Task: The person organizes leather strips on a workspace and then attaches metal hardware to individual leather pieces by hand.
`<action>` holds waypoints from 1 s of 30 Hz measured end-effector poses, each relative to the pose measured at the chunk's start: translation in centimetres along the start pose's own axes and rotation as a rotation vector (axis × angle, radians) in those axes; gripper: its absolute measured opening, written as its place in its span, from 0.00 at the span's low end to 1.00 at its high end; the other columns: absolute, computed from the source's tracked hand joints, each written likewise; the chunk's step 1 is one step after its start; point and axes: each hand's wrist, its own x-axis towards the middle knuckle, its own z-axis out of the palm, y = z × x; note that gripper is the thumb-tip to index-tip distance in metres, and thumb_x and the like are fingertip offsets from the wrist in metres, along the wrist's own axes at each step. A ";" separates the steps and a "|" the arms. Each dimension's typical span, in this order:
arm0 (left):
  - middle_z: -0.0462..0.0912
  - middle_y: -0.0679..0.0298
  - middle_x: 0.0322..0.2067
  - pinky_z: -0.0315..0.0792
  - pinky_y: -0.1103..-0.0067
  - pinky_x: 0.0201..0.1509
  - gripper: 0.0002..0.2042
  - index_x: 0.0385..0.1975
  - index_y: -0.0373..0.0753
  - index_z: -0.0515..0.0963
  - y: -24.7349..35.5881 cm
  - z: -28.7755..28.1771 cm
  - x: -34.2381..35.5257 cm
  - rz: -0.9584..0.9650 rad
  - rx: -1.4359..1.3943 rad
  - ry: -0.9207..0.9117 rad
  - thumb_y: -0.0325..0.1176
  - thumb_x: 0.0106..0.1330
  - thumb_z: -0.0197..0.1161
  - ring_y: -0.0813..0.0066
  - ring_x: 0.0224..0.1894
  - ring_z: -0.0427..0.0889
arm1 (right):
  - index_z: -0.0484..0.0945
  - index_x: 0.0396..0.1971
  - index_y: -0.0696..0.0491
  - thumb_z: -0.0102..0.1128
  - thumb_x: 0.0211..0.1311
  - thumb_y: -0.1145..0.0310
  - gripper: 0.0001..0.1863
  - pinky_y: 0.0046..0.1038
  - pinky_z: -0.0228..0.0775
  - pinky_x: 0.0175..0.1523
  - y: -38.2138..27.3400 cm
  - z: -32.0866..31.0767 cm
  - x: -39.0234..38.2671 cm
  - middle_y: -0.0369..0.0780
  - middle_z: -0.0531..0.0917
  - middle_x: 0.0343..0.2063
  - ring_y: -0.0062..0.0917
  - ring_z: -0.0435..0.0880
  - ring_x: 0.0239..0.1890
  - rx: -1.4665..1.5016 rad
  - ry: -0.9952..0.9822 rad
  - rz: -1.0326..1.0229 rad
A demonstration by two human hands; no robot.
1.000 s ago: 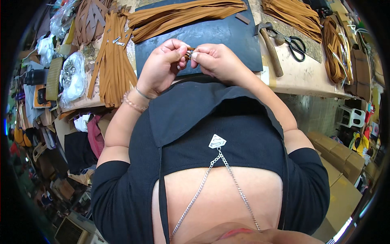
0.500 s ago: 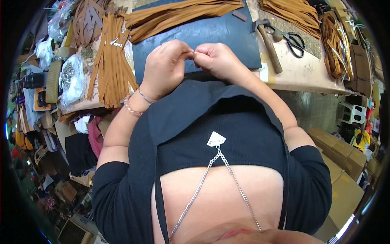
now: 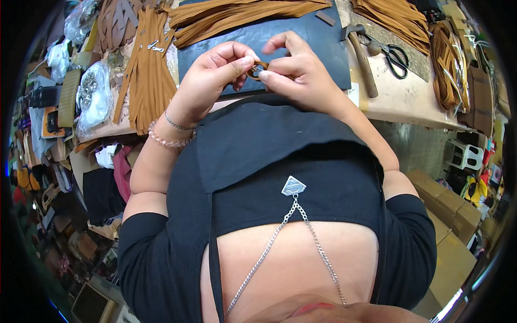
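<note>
Above the near edge of a dark blue-grey mat, my two hands meet over a short looped end of tan zipper tape (image 3: 251, 76) with a small silver zipper slider (image 3: 258, 69) at it. The thumb and fingers of my left hand (image 3: 212, 75) pinch it from the left. My right hand (image 3: 307, 81) grips it from the other side between thumb and bent finger, its index finger lifted and slightly blurred. Fingers hide much of the tape. Left of the mat (image 3: 328, 48) hang many tan zipper tapes (image 3: 151, 86), with loose silver zipper pulls (image 3: 156, 48) lying on them.
A hammer (image 3: 363, 67) and black-handled scissors (image 3: 396, 58) lie right of the mat. More tan tapes (image 3: 242, 19) stretch across the mat's far side, beside a small brown block (image 3: 325, 18). A coiled bundle (image 3: 447, 70) sits far right; a plastic bag of metal parts (image 3: 94, 94) lies left.
My hands have turned and spread a little, bringing the tape end and slider into sight between them. My right index finger has lifted. The view has shifted slightly.
</note>
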 end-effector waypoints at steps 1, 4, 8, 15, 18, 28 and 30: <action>0.75 0.73 0.29 0.68 0.86 0.37 0.08 0.42 0.37 0.79 0.1 0.0 -0.2 0.001 0.000 0.006 0.33 0.74 0.57 0.87 0.30 0.71 | 0.78 0.21 0.59 0.58 0.67 0.66 0.16 0.24 0.67 0.37 -0.1 -0.1 0.0 0.36 0.78 0.21 0.20 0.75 0.29 0.004 -0.003 -0.003; 0.73 0.74 0.28 0.68 0.86 0.39 0.15 0.48 0.37 0.78 0.6 0.9 -0.6 0.131 0.026 0.057 0.41 0.77 0.52 0.85 0.31 0.70 | 0.79 0.22 0.60 0.55 0.69 0.67 0.16 0.23 0.68 0.40 -1.1 -0.9 0.2 0.36 0.77 0.24 0.19 0.77 0.32 0.558 -0.298 0.523; 0.74 0.72 0.28 0.70 0.86 0.40 0.13 0.48 0.36 0.79 0.7 1.0 -1.0 0.219 0.148 0.111 0.39 0.74 0.58 0.85 0.32 0.72 | 0.78 0.21 0.58 0.60 0.67 0.65 0.16 0.25 0.64 0.32 -1.6 -1.1 0.3 0.36 0.73 0.21 0.20 0.71 0.24 0.477 -0.161 0.474; 0.80 0.68 0.35 0.72 0.86 0.45 0.08 0.41 0.33 0.79 2.5 2.1 -2.3 0.316 0.640 0.174 0.28 0.67 0.66 0.84 0.39 0.78 | 0.75 0.21 0.59 0.61 0.65 0.67 0.15 0.27 0.63 0.30 -1.6 -1.5 0.7 0.38 0.70 0.19 0.24 0.69 0.22 0.305 -0.154 0.319; 0.81 0.67 0.34 0.73 0.85 0.44 0.05 0.38 0.32 0.80 2.4 2.0 -2.4 0.312 0.643 0.192 0.27 0.67 0.65 0.84 0.37 0.79 | 0.75 0.22 0.59 0.60 0.65 0.67 0.14 0.26 0.64 0.31 -1.4 -1.5 0.5 0.38 0.71 0.20 0.23 0.70 0.23 0.341 -0.169 0.336; 0.81 0.67 0.33 0.74 0.84 0.44 0.05 0.37 0.31 0.79 1.9 1.7 -2.6 0.188 0.401 0.116 0.26 0.70 0.61 0.83 0.37 0.79 | 0.77 0.29 0.59 0.56 0.69 0.65 0.12 0.22 0.68 0.44 -2.4 -1.7 0.5 0.35 0.78 0.33 0.17 0.75 0.37 0.802 -0.259 0.596; 0.81 0.68 0.33 0.74 0.84 0.44 0.04 0.37 0.31 0.79 2.0 1.9 -2.7 0.195 0.388 0.114 0.26 0.70 0.61 0.83 0.37 0.79 | 0.77 0.30 0.58 0.55 0.70 0.65 0.12 0.22 0.68 0.44 -2.0 -1.6 0.3 0.35 0.78 0.33 0.17 0.74 0.37 0.805 -0.257 0.546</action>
